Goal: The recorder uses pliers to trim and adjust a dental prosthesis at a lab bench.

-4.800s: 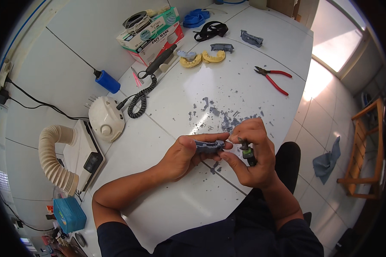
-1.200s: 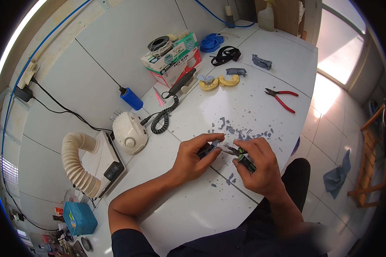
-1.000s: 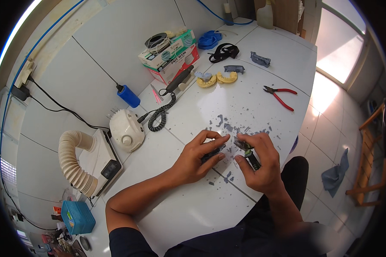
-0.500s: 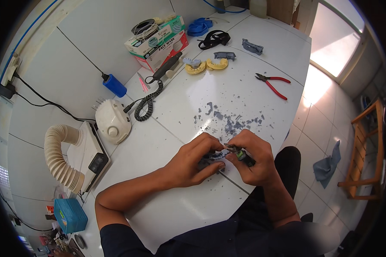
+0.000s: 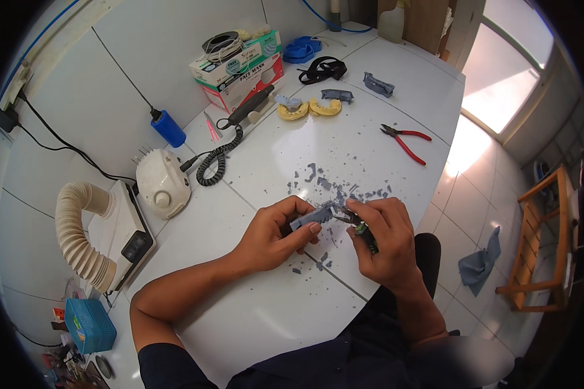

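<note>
While the left hand (image 5: 276,233) pinches the small grey plastic piece (image 5: 311,217) above the worktop (image 5: 253,311), the right hand (image 5: 379,236) grips small cutters (image 5: 360,227); light, stiff, likely brittle, best held by its thicker body

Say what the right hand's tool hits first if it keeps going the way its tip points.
The right hand aims its small cutter leftward; the tip already seems to meet the grey resin piece held by the left hand. Depth is hard to judge.
</note>
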Demonstrator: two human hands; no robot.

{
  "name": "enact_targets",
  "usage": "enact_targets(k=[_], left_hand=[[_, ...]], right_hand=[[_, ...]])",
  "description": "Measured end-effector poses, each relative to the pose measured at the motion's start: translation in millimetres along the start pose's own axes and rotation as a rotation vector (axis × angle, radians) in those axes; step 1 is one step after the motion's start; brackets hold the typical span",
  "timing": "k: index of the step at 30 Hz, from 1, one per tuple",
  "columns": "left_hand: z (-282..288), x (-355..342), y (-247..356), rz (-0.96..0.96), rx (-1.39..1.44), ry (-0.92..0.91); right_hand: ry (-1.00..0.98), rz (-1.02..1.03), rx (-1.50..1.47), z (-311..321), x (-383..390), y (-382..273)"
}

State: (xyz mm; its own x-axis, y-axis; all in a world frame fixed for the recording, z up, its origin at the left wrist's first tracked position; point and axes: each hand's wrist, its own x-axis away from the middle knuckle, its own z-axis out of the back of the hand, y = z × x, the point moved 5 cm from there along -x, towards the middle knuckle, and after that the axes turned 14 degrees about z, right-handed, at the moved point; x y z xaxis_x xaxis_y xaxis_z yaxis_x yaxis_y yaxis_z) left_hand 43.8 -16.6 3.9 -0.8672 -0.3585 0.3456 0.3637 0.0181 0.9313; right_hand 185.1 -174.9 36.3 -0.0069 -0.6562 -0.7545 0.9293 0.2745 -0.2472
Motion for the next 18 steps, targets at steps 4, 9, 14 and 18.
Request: enact_targets(k=[4,9,14,18], left_hand=[[-3,0,0,-0.018,0.128,-0.029],[-8,7,9,-0.023,0.250,-0.119],[-10,12,17,-0.076,0.156,-0.209],[-4,-3,-4,-0.016,0.456,-0.318]], right_hand=[[-0.064,-0.026,-0.021,-7,6,-4],[-0.096,0.010,-0.051,-16,-1,-19],[-0.085,-0.011,-0.035,-16,-2,-16],[-0.074,-0.040,-0.034,-17,2,-11]])
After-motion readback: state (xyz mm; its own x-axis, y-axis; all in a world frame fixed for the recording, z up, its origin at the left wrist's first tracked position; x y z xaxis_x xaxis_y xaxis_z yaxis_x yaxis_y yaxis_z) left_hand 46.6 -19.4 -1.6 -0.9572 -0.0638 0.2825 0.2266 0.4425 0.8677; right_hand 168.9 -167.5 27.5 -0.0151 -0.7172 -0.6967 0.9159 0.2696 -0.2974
